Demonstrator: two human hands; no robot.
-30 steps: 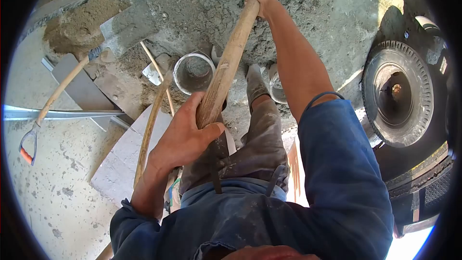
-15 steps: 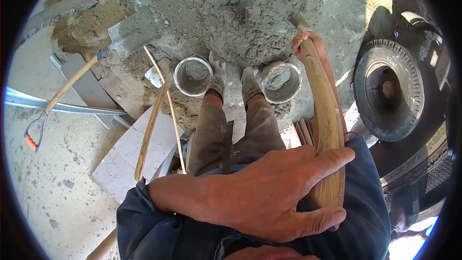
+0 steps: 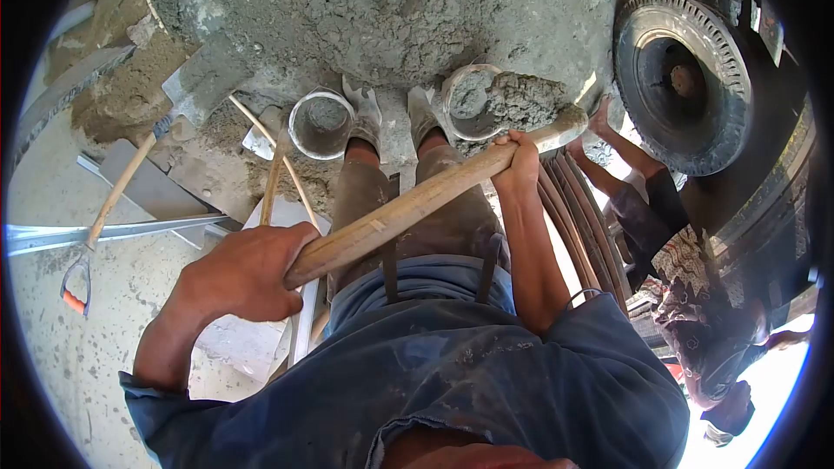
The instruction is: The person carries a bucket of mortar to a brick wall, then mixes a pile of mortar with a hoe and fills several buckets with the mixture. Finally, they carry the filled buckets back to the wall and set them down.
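A shovel with a thick wooden handle slants across my body from lower left to upper right. My left hand grips its rear end, while my right hand is closed around the handle near the front. At the far end a heap of wet grey mortar covers the blade, over the right side of the right bucket. Some mortar shows inside that bucket. Another bucket, with grey mix in it, stands left of my boots.
Wet mortar spreads across the ground ahead. A second shovel lies at left, near metal profiles and boards. Right are a large tyre and another person, close to the shovel's side.
The shovel has swung from upright in view to a slant, and mortar now shows at its front over the right bucket. My left hand moved left. Another person has come into view at right.
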